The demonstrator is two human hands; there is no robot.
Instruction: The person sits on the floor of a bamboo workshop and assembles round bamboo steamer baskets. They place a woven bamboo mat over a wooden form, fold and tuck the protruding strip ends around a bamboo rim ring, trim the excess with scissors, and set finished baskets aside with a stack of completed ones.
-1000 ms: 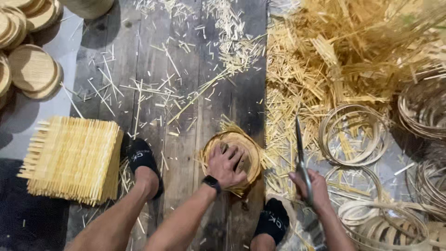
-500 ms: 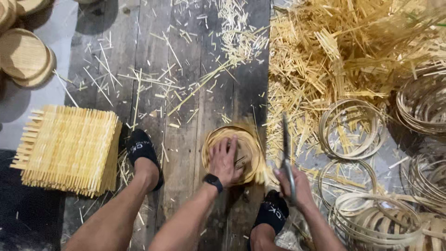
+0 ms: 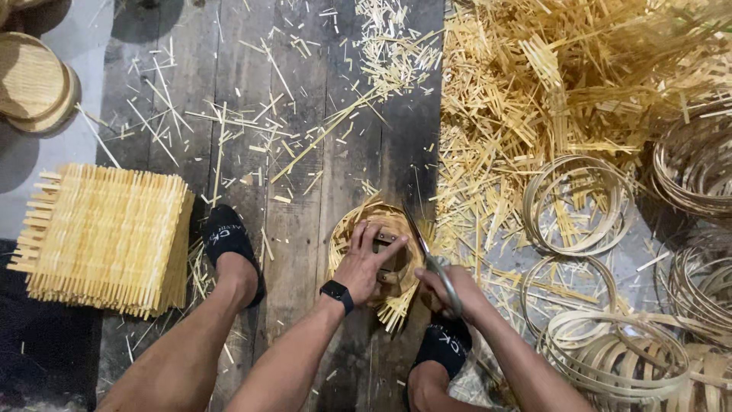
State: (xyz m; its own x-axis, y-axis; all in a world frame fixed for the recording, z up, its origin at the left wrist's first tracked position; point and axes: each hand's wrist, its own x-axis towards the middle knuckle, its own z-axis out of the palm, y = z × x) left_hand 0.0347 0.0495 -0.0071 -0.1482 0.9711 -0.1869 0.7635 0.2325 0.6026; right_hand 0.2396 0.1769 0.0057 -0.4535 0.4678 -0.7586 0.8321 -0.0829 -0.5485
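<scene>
**Trimming edge lies just right of the pressing hand**

Pressing down on a round woven bamboo mat (image 3: 375, 255), the left hand (image 3: 367, 263) lies flat on its middle, fingers spread and pointing up and to the right, not closed around anything. The mat sits on the dark plank floor (image 3: 252, 137) between the person's two feet, with loose strip ends sticking out past its rim at the bottom right. The right hand (image 3: 450, 294) is clenched around the handles of a pair of scissors (image 3: 424, 248), just to the right of the mat. The blades run up and to the left from that grip, so their long axis lies along the mat's right rim, the tip reaching near the top of the mat close to the left fingertips. The right hand is the nearer one to that rim; the left covers the centre. A square stack of woven mats (image 3: 103, 236) sits well apart to the left, and bamboo hoops (image 3: 576, 206) lie to the right among loose strips (image 3: 534, 84).
</scene>
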